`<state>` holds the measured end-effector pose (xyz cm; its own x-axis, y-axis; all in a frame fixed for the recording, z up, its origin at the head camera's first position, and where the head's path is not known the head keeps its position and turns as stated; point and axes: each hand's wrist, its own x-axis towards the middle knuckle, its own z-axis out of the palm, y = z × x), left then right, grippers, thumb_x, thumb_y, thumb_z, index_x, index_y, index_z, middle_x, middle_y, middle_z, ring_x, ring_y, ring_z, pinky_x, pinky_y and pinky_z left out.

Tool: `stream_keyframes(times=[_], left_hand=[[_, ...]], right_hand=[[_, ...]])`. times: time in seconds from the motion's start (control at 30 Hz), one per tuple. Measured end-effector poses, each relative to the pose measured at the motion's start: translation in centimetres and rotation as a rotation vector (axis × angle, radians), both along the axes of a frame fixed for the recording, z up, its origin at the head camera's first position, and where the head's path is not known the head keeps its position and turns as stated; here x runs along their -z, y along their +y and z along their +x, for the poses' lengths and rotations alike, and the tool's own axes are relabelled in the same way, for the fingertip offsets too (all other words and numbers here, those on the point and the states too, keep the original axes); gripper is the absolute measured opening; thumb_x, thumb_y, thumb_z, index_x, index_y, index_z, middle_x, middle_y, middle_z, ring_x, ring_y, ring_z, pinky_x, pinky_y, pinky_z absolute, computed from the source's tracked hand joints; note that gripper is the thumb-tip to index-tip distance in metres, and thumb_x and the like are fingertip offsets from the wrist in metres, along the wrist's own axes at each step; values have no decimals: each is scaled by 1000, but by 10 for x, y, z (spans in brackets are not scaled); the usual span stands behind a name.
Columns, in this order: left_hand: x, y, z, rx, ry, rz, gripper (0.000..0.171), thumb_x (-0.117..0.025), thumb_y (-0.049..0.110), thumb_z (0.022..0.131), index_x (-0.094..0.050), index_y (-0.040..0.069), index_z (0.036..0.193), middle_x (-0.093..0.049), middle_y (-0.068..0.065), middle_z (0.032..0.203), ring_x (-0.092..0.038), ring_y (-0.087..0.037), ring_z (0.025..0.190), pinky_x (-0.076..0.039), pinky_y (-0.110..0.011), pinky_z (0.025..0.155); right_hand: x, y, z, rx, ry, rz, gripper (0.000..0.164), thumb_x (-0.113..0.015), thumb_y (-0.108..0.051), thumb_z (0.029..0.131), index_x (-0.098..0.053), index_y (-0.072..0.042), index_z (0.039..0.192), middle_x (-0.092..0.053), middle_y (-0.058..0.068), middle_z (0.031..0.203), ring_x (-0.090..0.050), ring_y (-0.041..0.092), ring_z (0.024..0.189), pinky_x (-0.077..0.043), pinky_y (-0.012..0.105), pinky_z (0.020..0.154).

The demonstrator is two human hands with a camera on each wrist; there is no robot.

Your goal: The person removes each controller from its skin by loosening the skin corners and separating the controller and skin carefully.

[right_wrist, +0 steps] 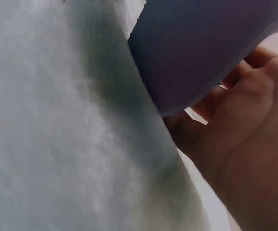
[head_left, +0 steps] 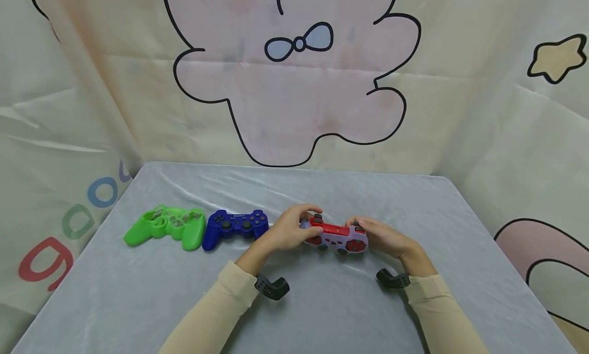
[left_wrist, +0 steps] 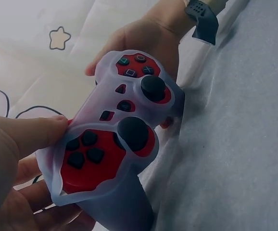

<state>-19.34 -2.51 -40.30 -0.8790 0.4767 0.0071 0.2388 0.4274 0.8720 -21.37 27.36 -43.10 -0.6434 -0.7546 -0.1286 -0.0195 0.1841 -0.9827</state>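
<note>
A red game controller point(head_left: 335, 230) with black buttons and sticks sits inside a translucent pale silicone sleeve point(left_wrist: 88, 108). It is tilted up on the table between both hands. My left hand point(head_left: 289, 230) grips its left end, thumb on the upper edge and fingers behind, as the left wrist view shows. At the other end my right hand point(head_left: 384, 237) holds the sleeved controller, with its fingers behind and beneath the handle. In the right wrist view the sleeved handle point(right_wrist: 196, 53) hides part of the fingers of the right hand point(right_wrist: 254, 125).
To the left of the hands, a dark blue game controller point(head_left: 235, 225) lies face up. Beside it is a bright green silicone controller sleeve point(head_left: 167, 226) with open cutouts. A grey cloth covers the table point(head_left: 322, 308). Printed curtains point(head_left: 294, 98) hang behind and at both sides.
</note>
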Motion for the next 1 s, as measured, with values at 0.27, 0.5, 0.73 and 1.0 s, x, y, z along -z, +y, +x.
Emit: stream_keyframes(times=[0.27, 0.5, 0.73, 1.0], left_hand=[[-2, -9, 2, 77, 43, -30, 42, -74, 20, 93, -63, 13, 133, -71, -7, 121, -62, -22, 111, -49, -42, 92], [-6, -4, 2, 124, 92, -60, 41, -75, 20, 92, -65, 7, 130, -70, -7, 124, -62, -25, 118, -47, -50, 103], [-5, -5, 1, 133, 142, -116, 39, -75, 19, 92, -68, 9, 128, -72, -5, 124, -63, -20, 116, -48, -46, 102], [-10, -5, 2, 122, 163, -191, 37, -77, 22, 90, -70, 15, 126, -73, 0, 118, -57, -17, 93, -45, -34, 81]], right_hand=[[4, -7, -1, -62, 52, -51, 18, -46, -29, 108, -54, -13, 109, -57, -5, 113, -55, 9, 110, -47, 27, 95], [-4, -1, 4, -60, 100, -71, 18, -52, -20, 106, -42, -11, 94, -44, -4, 98, -49, 7, 99, -43, 27, 80], [-19, -2, 9, -55, 186, -26, 19, -52, -4, 102, -37, 0, 92, -37, 2, 88, -43, 11, 85, -39, 31, 72], [-25, -5, 10, -78, 207, -29, 21, -53, 2, 101, -35, 1, 89, -35, 1, 85, -37, 16, 73, -36, 31, 64]])
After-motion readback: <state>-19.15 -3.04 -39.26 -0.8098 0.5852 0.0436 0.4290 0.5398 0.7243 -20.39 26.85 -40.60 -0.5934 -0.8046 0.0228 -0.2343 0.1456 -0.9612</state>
